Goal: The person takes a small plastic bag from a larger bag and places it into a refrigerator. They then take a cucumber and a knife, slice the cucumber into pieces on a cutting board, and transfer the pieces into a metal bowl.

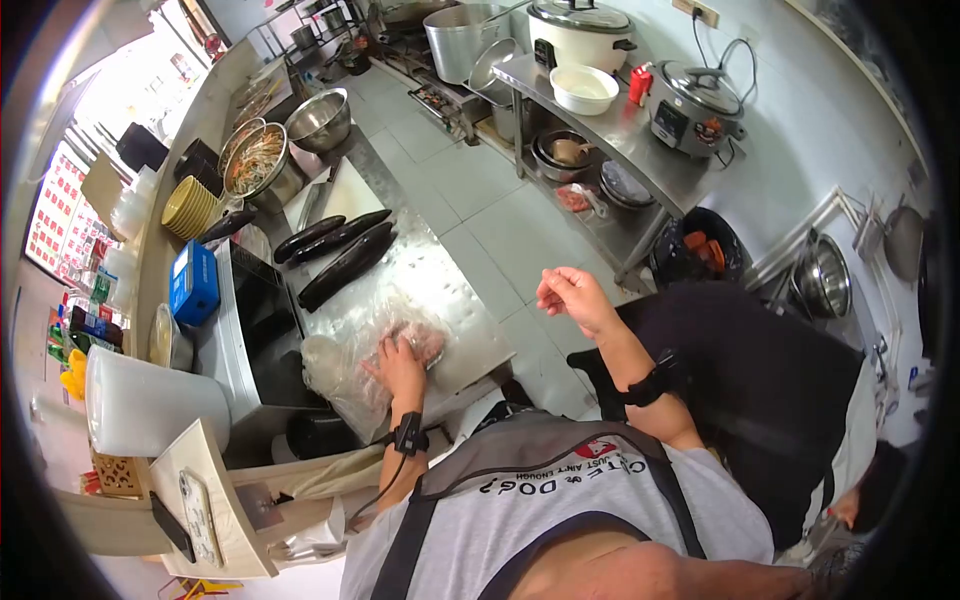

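Observation:
My left hand (400, 372) lies with its fingers spread on a clear plastic bag (345, 370). Pinkish stuff that looks like raw meat (425, 341) shows through the plastic under and beside the fingers. My right hand (580, 300) is raised in the air beyond the counter's edge, its fingers loosely curled in with nothing visible in them. Past the bag, three long dark eggplants (347, 266) lie side by side on the steel counter (440, 290). Behind them a knife (315, 200) rests by a white cutting board (350, 195).
Shredded vegetables fill a steel bowl (255, 165), with an empty-looking steel bowl (320, 120) beyond. A blue box (194, 282) stands on a dark-fronted appliance (262, 300) at left. Across the aisle, a steel table (630, 120) holds cookers. At my right, a person in black (750, 390) stands close.

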The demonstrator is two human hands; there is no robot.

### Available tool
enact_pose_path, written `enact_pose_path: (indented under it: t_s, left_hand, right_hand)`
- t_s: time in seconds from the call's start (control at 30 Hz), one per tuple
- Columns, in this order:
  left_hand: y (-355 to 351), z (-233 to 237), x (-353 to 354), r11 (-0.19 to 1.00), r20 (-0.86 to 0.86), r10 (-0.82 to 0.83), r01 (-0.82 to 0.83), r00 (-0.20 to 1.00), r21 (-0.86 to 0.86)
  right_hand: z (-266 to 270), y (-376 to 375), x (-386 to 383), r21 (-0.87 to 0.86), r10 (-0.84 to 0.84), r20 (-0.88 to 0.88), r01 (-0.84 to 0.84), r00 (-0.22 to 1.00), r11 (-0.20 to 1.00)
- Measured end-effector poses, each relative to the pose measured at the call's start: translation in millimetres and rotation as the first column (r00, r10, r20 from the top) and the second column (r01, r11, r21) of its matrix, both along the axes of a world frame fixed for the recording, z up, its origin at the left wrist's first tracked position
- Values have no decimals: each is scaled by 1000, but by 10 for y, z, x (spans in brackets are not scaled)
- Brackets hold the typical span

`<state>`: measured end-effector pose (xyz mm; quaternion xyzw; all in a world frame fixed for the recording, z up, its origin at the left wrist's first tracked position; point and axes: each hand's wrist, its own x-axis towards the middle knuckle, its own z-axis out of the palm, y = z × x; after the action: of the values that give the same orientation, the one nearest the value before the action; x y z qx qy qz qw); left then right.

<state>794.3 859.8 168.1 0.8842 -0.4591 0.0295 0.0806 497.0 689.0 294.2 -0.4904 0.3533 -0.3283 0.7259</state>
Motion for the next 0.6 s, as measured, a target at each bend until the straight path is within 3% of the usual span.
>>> enact_pose_path:
  t_s: [0.07,0.2,0.43,0.6]
  left_hand:
    - [-47,-87,24,998,19,2,-1,1000,-63]
    - [-36,97,-61,996,-44,85,-85,995,-9]
    - [-162,73,-72,979,-73,197,-192,978,66]
    - [-210,123,-113,963,-164,270,-262,949,66]
  right_hand:
    - [-81,-272,87,32,4,-68,-1,998,999]
    - [-250,-907,135,18,14,-148,-11,989,1000]
    - [-520,-1918,-98,67,-220,-284,248,933,966]
    - [-810,-2437,-231,91,-225,-380,278,897,956]
